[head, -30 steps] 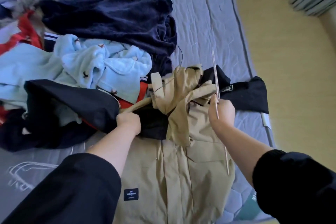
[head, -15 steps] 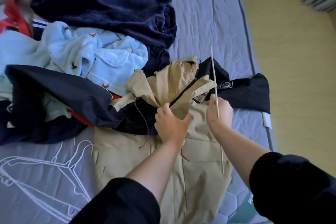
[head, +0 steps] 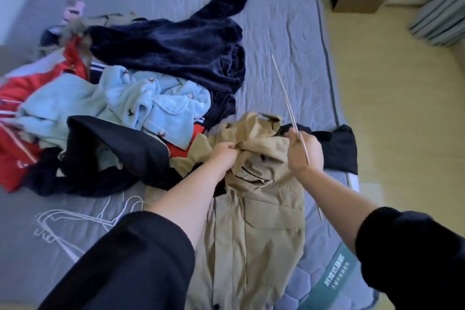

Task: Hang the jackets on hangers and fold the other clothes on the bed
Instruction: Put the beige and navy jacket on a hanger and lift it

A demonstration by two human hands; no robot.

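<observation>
Two risks, as I read it: the left hand (head: 224, 156) grips the tan jacket (head: 264, 221) by its bunched collar, fingers curled, near the right edge of the bed (head: 289, 20). The right hand (head: 304, 153) pinches a thin hanger (head: 284, 93), apparently edge-on, which could snag that bunched cloth or slip out.

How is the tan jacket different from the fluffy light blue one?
The tan jacket is smooth and plain; the light blue fleece garment is fluffy with little prints. The tan jacket lies mostly spread out, its top gripped by the left hand; the light blue fleece garment sits crumpled in the pile. Both are on the grey bed.
</observation>
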